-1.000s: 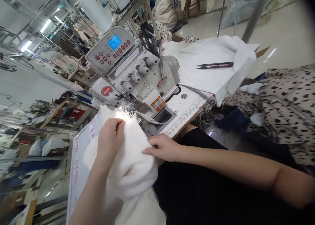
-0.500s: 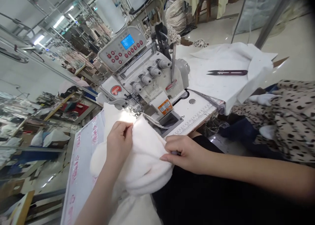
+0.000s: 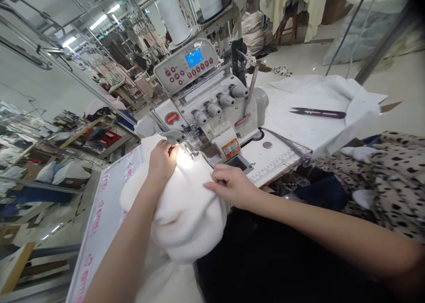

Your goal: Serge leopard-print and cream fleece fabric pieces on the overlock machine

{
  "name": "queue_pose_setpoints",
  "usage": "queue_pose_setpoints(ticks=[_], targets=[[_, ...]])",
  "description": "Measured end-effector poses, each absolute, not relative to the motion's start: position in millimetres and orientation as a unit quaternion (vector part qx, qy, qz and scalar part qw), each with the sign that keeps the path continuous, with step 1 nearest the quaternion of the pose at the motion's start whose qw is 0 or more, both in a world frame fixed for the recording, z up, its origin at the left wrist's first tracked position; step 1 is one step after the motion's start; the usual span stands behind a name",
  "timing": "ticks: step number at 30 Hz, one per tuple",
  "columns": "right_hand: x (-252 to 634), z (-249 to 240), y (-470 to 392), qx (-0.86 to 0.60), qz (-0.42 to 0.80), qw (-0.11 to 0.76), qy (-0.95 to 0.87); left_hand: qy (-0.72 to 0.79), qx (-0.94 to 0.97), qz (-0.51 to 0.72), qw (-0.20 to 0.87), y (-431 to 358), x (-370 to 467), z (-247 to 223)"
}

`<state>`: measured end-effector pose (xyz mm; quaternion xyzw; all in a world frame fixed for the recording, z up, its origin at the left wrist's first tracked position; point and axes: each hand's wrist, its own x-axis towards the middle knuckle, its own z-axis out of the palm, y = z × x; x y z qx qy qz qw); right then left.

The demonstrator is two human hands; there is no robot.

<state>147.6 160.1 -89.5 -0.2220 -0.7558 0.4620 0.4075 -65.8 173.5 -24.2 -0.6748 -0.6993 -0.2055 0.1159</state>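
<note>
So the white fluffy fabric (image 3: 189, 201) is bunched up right between the two hands, its top edge running in under the lit needle area (image 3: 191, 152) of the sewing machine (image 3: 215, 113). Left hand (image 3: 162, 163) has the upper edge pinched between thumb and fingers, just beside the needle area on its left. Right hand (image 3: 232, 186) has thumb and curled fingers closed on the right edge, a bit lower down. Most of the fabric hangs below both grips in a soft rounded fold, drooping toward the black clothing (image 3: 265, 254) on the person's lap

Surface-wise, the worktable (image 3: 99, 219) is pale with pink lettering on the left, and there's a ruler scale (image 3: 275, 163) printed along the front edge to the right. Past that, dark thread snips (image 3: 318, 113) lie on a white cloth (image 3: 308, 132). Control panel (image 3: 184, 68) up top has a lit blue screen and red buttons, with two big white thread cones (image 3: 173, 17) behind it

Room's a busy workshop: strip lights (image 3: 98, 22) overhead, garments hanging at the back, black-spotted fabric (image 3: 395, 174) heaped on the right, grey shiny floor (image 3: 401, 90)
</note>
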Motion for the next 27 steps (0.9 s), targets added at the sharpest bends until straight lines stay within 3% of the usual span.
queue_pose_setpoints(ticks=[4, 7, 10, 12, 14, 16, 21, 27], targets=[[130.6, -91.6, 161.3, -0.280, 0.487, 0.434, -0.704, -0.703, -0.665, -0.227, 0.111, 200.1, -82.6, -22.9], [126.4, -100.4, 150.7, -0.275, 0.585, 0.453, -0.614, -0.715, -0.644, -0.251, 0.101, 192.4, -82.1, -20.0], [131.6, -115.4, 131.1, -0.205, 0.731, 0.429, -0.490, -0.692, -0.617, -0.348, 0.140, 136.6, -61.3, -25.7], [137.4, -126.7, 117.5, -0.173, 0.775, 0.374, -0.479, -0.654, -0.614, -0.376, 0.231, 79.9, -41.8, -39.8], [142.2, -136.8, 106.5, -0.171, 0.768, 0.319, -0.528, -0.601, -0.647, -0.350, 0.312, 24.4, -26.0, -61.8], [144.9, -143.5, 99.0, -0.176, 0.733, 0.296, -0.587, -0.546, -0.719, -0.286, 0.320, -17.0, -17.6, -87.3], [142.5, -147.4, 84.0, -0.172, 0.689, 0.279, -0.647, -0.619, -0.746, -0.174, 0.174, -56.2, -19.6, -134.6], [141.8, -166.7, 60.0, -0.144, 0.730, 0.187, -0.641, -0.594, -0.759, -0.186, 0.194, -70.1, -23.1, -159.2]])
